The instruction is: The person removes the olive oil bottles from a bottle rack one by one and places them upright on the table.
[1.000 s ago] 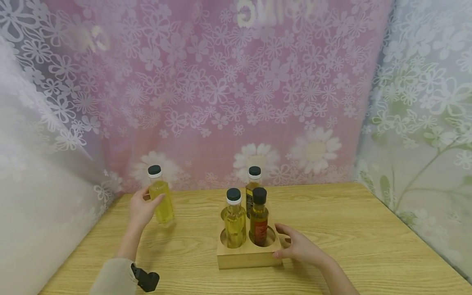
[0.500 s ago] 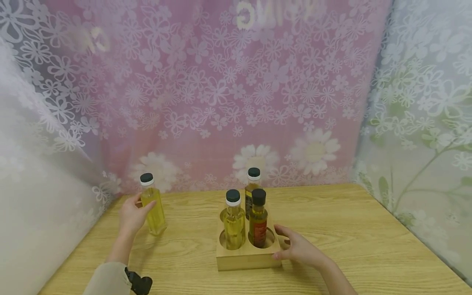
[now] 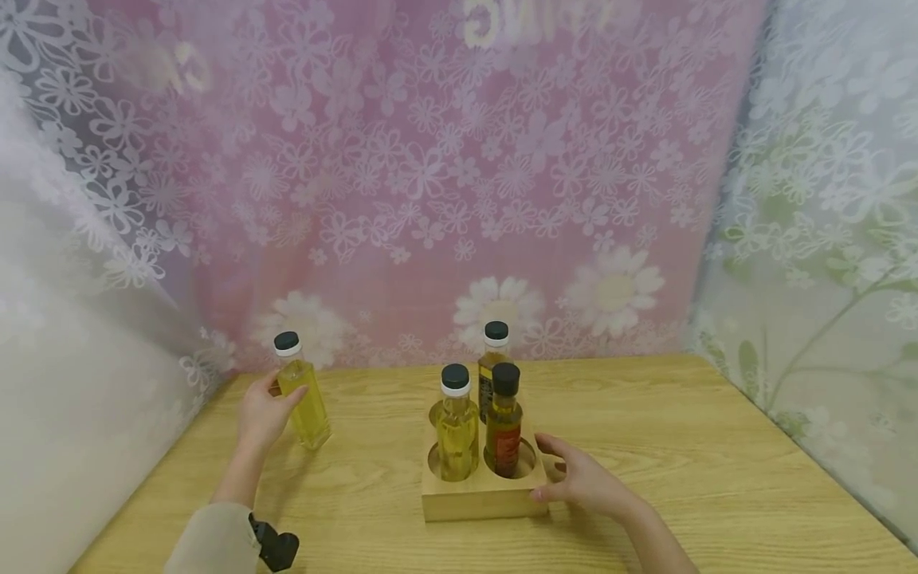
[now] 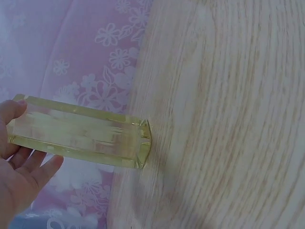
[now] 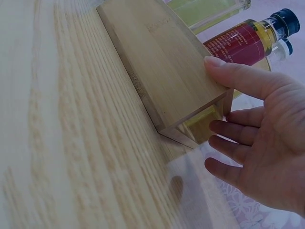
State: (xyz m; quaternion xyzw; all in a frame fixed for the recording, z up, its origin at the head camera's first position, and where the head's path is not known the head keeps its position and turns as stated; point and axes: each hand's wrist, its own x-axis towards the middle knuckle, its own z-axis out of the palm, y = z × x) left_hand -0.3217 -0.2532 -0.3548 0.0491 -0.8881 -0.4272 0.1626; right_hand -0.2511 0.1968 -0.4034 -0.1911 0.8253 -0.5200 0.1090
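Observation:
My left hand [image 3: 265, 410] grips a clear square bottle of yellow oil [image 3: 310, 410], dark-capped with a white collar, at the table's left. The bottle tilts slightly, its base close over the wood in the left wrist view. My right hand [image 3: 591, 482] holds the right end of a wooden bottle holder [image 3: 484, 505], thumb on the front face and fingers along the side. In the holder stand a yellow oil bottle [image 3: 457, 434] at front left, a red-labelled bottle [image 3: 505, 434] at front right and a black-labelled bottle [image 3: 486, 375] behind; the rear-left hole [image 3: 434, 414] is partly hidden.
The wood-grain table [image 3: 645, 414] runs back to a pink flowered curtain [image 3: 430, 199]. Pale flowered curtains hang at the left [image 3: 86, 359] and right [image 3: 825, 239]. A small black device [image 3: 276, 548] is strapped at my left sleeve.
My left hand has carried the yellow oil bottle left and slightly nearer me, with a small shift back to the right since half a second ago. The right hand and holder stay put.

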